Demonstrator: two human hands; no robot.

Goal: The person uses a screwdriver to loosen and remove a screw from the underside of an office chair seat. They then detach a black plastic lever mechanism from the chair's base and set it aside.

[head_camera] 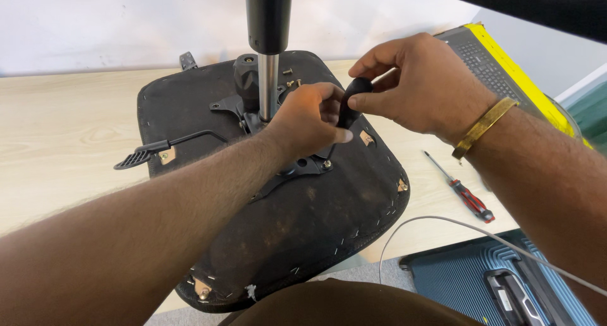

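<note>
1. The seat underside (303,231) is black with worn brownish patches.
2. The knob (351,102) in my grip is black.
3. The column (268,86) is silver under a black sleeve.
4. The surface (63,130) is pale wood grain.
5. The screwdriver (468,196) handle is red and black.
6. My bangle (484,127) is gold.
7. The suitcase (468,282) is ribbed blue.

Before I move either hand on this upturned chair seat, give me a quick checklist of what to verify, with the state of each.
1. Black handle held by both hands: ok, left hand and right hand both pinch it.
2. Tip of that tool seated on a fastener: cannot tell, the left hand hides it.
3. Chair seat lying flat, underside up, on the table: ok.
4. Loose screws on the seat near the metal column: ok, lying there in view.
5. Red-and-black screwdriver within reach on the table: ok.
6. Grey cable off the seat: ok.
</note>
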